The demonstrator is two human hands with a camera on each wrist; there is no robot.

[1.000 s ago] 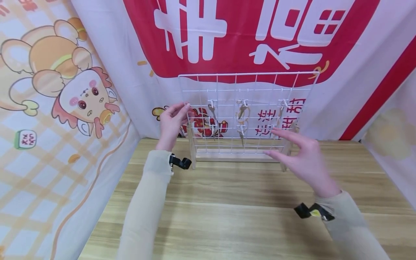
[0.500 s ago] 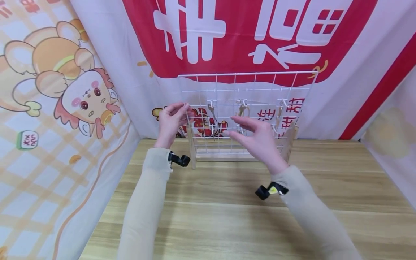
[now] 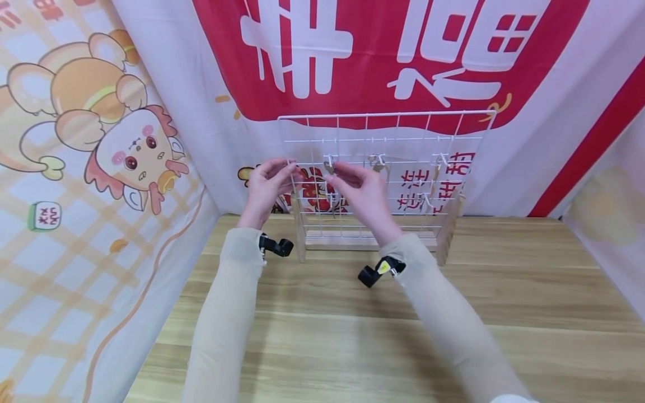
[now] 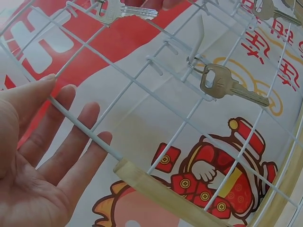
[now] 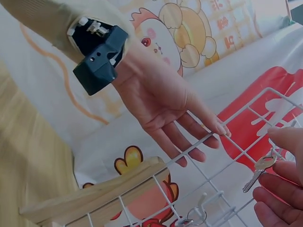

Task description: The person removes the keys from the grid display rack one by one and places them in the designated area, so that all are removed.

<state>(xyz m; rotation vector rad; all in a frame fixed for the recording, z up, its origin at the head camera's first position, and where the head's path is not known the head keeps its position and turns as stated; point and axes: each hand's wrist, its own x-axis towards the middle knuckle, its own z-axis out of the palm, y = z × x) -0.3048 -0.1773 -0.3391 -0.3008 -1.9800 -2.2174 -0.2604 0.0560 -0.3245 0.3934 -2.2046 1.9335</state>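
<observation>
And the left hand (image 3: 265,184) pinches the rack (image 3: 330,244), steadying it, while the right hand (image 3: 366,195), unclenched, reaches a key (image 5: 260,170), perhaps touching, needing a firm pinch next!

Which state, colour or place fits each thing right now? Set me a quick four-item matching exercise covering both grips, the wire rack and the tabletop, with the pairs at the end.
1. left grip
2. right grip
3. wire rack
4. tabletop

A. light brown wood grain
B. at a hanging key
C. white, with wooden supports
D. holding the rack's side edge

Pairs: 1-D, 2-B, 3-C, 4-A
</observation>
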